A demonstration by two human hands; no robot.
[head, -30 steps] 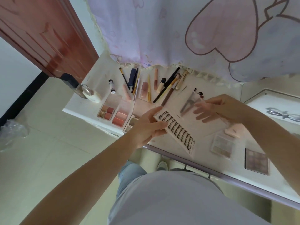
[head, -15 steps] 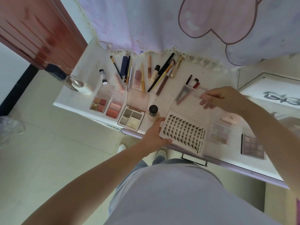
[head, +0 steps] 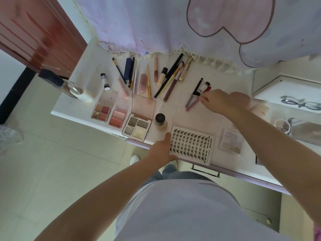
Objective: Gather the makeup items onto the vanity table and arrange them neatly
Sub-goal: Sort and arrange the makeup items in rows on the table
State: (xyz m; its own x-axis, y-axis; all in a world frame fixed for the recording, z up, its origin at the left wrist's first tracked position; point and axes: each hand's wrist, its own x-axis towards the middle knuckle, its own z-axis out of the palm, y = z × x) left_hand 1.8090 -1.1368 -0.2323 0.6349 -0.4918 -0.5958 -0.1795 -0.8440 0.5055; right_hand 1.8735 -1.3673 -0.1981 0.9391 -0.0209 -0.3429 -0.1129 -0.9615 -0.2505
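Vanity table [head: 83, 108] edge: left hand [head: 160, 151] grips lash tray [head: 191, 146].

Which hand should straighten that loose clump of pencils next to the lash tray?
Right. The right hand already touches the pencils, fingers at their ends, while the left hand is holding the lash tray at the table's front edge.

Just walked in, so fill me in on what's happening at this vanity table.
A person stands over the white vanity table, tidying makeup. Their left hand holds the left edge of a false-eyelash tray, which lies flat at the table's front edge. Their right hand pinches slim makeup sticks near the middle of the table. Three open palettes sit in a row on the left, beside a small round bottle, and brushes and pencils are lined up along the back.
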